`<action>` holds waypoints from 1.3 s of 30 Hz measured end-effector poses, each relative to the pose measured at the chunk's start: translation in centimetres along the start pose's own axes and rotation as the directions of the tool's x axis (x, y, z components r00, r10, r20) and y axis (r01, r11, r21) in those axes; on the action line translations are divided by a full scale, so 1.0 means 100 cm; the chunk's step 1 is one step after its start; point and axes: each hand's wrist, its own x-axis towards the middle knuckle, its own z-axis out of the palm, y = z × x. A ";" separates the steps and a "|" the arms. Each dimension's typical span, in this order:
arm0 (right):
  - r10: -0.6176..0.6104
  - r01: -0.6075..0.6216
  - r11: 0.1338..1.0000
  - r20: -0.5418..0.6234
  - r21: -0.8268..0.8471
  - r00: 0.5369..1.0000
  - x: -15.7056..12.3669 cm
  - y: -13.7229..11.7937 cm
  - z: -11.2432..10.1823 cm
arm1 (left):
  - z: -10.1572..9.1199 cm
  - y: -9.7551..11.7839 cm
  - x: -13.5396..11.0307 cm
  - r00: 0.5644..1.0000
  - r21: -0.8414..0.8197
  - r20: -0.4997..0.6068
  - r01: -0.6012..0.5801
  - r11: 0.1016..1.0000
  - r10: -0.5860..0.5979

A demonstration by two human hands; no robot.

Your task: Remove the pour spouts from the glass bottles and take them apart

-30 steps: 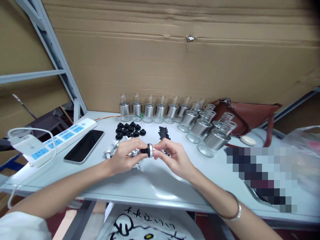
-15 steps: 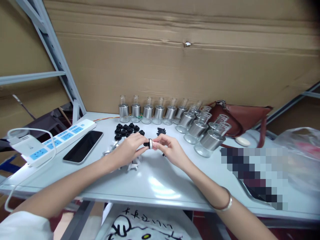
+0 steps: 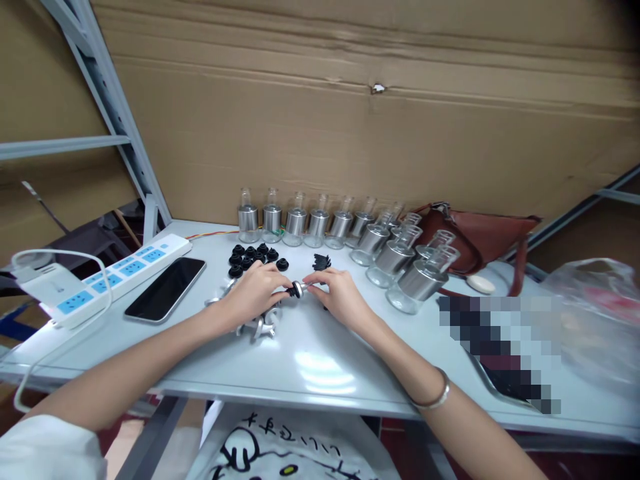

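Above the middle of the table, both my hands hold a bottle pourer [image 3: 299,289] with a black ribbed stopper and a silver collar. My left hand [image 3: 254,291] pinches its black end between thumb and fingers. The fingertips of my right hand [image 3: 340,293] close on the thin silver end, which they partly cover. Several silver metal pourer pieces [image 3: 261,327] lie under and beside my left hand. Behind it sit several round black caps [image 3: 250,256]. Close behind my right hand is a small pile of black ribbed pieces [image 3: 321,262].
Several glass bottles with steel sleeves [image 3: 319,223] line the back and right. A brown bag [image 3: 487,240], a white oval object [image 3: 481,285] and a plastic bag [image 3: 600,320] are at the right. To the left lie a phone [image 3: 166,290] and a power strip [image 3: 125,273].
The pourer has tilted, its collar now facing me less squarely. My right fingertips have drawn slightly right, showing the thin silver end. My left hand has shifted slightly left.
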 end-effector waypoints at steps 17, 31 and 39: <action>0.017 -0.001 0.993 0.137 -0.120 0.990 0.000 -0.001 0.006 | -0.001 0.001 0.004 0.973 -0.053 0.161 0.174 0.983 -0.164; 0.079 -0.057 0.991 0.196 -0.117 0.977 -0.001 -0.002 0.003 | 0.000 0.002 0.003 0.980 0.002 0.106 0.169 0.986 -0.169; 0.015 -0.016 0.999 -0.022 -0.030 1.000 -0.018 -0.022 -0.028 | -0.018 0.014 -0.007 0.963 -0.031 -0.269 -0.045 0.999 0.035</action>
